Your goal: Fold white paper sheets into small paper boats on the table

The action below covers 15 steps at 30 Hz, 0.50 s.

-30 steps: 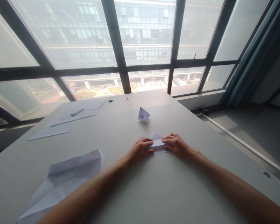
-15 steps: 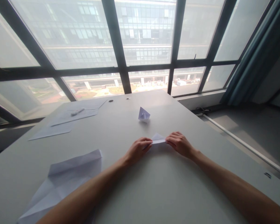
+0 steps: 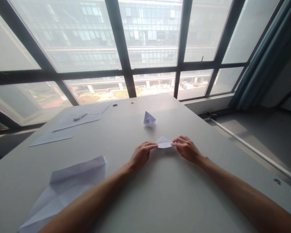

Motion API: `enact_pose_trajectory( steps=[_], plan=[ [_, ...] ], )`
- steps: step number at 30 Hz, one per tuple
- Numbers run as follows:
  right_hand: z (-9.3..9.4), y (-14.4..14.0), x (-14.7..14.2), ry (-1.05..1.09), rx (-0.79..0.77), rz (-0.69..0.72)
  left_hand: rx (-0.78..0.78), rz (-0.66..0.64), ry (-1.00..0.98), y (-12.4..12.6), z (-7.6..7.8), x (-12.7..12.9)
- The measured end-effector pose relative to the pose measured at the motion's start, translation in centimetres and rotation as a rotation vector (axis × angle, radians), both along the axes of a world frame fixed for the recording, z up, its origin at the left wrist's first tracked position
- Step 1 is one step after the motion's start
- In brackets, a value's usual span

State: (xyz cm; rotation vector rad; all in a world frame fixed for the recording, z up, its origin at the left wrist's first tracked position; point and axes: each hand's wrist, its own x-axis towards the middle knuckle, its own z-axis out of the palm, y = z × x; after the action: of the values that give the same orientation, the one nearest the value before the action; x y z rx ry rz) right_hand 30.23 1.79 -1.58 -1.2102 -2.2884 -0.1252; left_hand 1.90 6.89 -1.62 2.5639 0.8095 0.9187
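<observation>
**Inspector:** Item one, the small folded paper piece. It sits on the grey table, roughly centre, just nearer you than the finished paper boat. Your left hand pinches its left end between thumb and fingertips; your right hand pinches its right end the same way. The piece spans the gap between both hands, its upper flap rising to a low point.

**Operator:** And whether it is lifted or flat?

**Inspector:** You hold it at or barely above the surface; I cannot tell which. Both your forearms lie stretched across the table towards it.

**Operator:** Surroundings?

**Inspector:** The boat stands upright, well apart from your hands, untouched. At your near left lies a large creased sheet, partly folded, one corner running out of view. Far left, flat sheets lie overlapped with a white pen resting on top. Two round holes mark the table's far edge, below the dark-framed window. A curtain hangs at the right.
</observation>
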Motion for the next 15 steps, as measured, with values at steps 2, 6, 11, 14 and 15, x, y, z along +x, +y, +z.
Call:
enact_pose_trajectory(
  steps=[2, 6, 11, 14, 15],
  plan=[
    [0.1, -0.2, 0.0, -0.014, -0.026, 0.005, -0.027, 0.0, 0.038, -0.1, 0.0, 0.0],
    [0.4, -0.5, -0.1, -0.016, -0.086, 0.019, -0.058, 0.003, 0.104, -0.7, 0.8, 0.2],
    [0.0, -0.3, -0.2, 0.096, -0.15, -0.046, -0.058, 0.033, 0.101, -0.8, 1.1, 0.4],
    [-0.3, -0.1, -0.1, 0.123, -0.165, -0.128, -0.044, 0.089, 0.098, -0.3, 0.7, 0.2],
    [-0.3, -0.1, 0.0, 0.127, -0.168, -0.152, -0.04, 0.12, 0.094, -0.2, 0.5, 0.1]
  ],
)
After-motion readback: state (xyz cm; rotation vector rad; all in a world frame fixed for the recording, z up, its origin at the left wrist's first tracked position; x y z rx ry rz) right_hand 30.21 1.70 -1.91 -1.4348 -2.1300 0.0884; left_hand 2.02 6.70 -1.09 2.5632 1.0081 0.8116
